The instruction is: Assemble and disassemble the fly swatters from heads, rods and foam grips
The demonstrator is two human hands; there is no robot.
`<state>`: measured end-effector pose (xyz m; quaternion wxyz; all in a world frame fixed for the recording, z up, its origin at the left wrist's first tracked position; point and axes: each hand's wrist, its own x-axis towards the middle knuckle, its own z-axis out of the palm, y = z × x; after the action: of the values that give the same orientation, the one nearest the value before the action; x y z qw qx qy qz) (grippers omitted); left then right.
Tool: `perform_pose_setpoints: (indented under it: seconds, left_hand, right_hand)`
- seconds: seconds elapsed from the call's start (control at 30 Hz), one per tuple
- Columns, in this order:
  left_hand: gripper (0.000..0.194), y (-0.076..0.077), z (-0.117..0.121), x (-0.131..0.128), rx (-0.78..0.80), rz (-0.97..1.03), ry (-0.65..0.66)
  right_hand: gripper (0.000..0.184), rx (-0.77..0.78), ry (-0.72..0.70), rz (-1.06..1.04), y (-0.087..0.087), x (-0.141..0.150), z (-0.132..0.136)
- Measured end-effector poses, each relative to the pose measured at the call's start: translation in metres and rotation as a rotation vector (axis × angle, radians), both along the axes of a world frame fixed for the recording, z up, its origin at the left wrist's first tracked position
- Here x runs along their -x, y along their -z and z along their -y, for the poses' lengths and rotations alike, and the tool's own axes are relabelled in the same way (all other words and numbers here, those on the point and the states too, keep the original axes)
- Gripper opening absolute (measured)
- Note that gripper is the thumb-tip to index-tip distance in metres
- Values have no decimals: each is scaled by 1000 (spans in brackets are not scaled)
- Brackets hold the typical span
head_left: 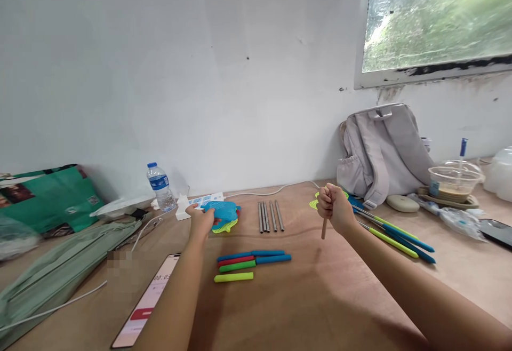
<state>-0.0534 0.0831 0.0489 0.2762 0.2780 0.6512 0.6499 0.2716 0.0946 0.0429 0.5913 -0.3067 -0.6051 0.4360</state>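
Metal tubes [273,216] at mid-frame point up-frame between the left hand [201,221], grasping a blue mesh piece [222,210], and right hand [335,209], clenching a near-upright rod [324,229].

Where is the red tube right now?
In the head view, the red tube lies on the table just left of centre, between a blue tube beyond it and a green tube in front.

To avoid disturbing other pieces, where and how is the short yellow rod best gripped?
Probably pinch the short yellow rod across its middle, coming from above and the near side: it lies flat, lengthwise left to right, nothing touches its near edge, and the green rod lies close behind.
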Motion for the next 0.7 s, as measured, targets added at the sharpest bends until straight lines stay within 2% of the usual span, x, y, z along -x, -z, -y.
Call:
perform_pose_setpoints:
  seconds: [0.07, 0.2, 0.27, 0.43, 0.6, 0.7]
  left_hand:
    - [56, 11, -4, 3, 47, -2, -2]
    - [31, 24, -7, 10, 148, 65, 16]
    - [29, 28, -7, 14, 188, 93, 32]
    - [30, 35, -6, 20, 271, 96, 106]
    - [30, 33, -7, 23, 350, 24, 209]
    - [29, 32, -8, 24, 383, -44, 270]
  right_hand:
    - [35, 42, -15, -19, 2, -2, -2]
    - [36, 25, 41, 18, 17, 0, -9]
    - [35, -11, 102, 63, 29, 2, -12]
    - [12, -98, 220, 300, 60, 3, -14]
    - [31, -101, 261, 535, 82, 9, -21]
    - [31, -81, 336, 621, 89, 17, -29]
